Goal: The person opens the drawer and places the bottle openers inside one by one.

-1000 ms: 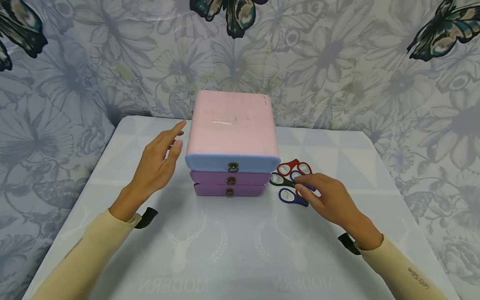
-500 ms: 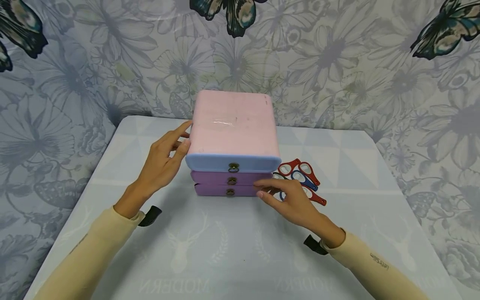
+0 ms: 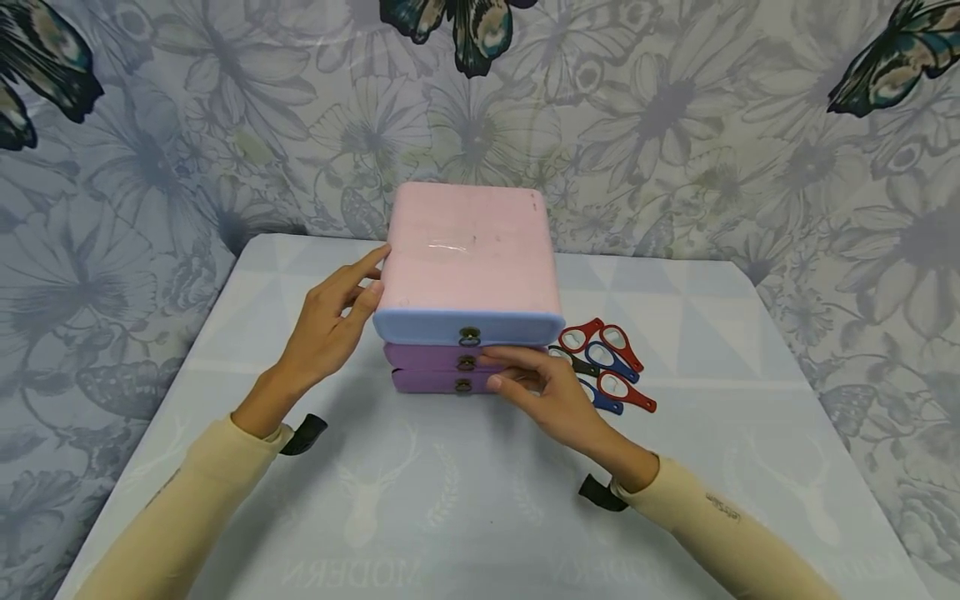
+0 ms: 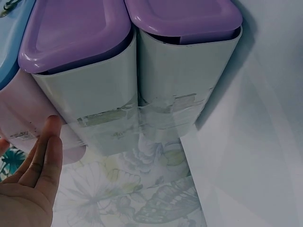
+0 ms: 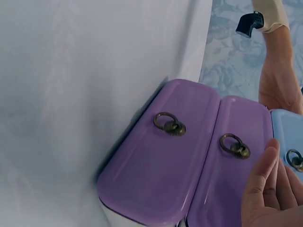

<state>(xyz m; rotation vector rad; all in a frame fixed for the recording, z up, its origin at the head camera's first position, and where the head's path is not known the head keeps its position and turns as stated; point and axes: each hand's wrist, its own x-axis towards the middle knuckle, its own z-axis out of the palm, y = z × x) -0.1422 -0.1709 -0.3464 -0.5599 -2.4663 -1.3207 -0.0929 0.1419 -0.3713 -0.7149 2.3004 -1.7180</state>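
Note:
A small drawer unit point(image 3: 472, 250) with a pink top stands on the table. Its top drawer point(image 3: 420, 327) has a blue front, and the two purple drawers point(image 5: 158, 163) below appear closed. My left hand point(image 3: 326, 325) rests its fingertips against the unit's left side, fingers extended. My right hand point(image 3: 551, 396) is at the front right, its fingers by the middle drawer point(image 5: 229, 184). In the right wrist view its fingertips are apart from that drawer's brass ring pull point(image 5: 234, 145), holding nothing visible.
Several flat items with round loop ends, in red point(image 3: 630, 392), blue point(image 3: 611, 361) and black, lie right of the unit, partly behind the right hand. A floral wall covering point(image 3: 652, 150) with butterfly decorations rises behind the table point(image 3: 450, 500).
My right hand has moved left from the loop-ended items to the front of the drawers. My left hand has moved right, onto the unit's side.

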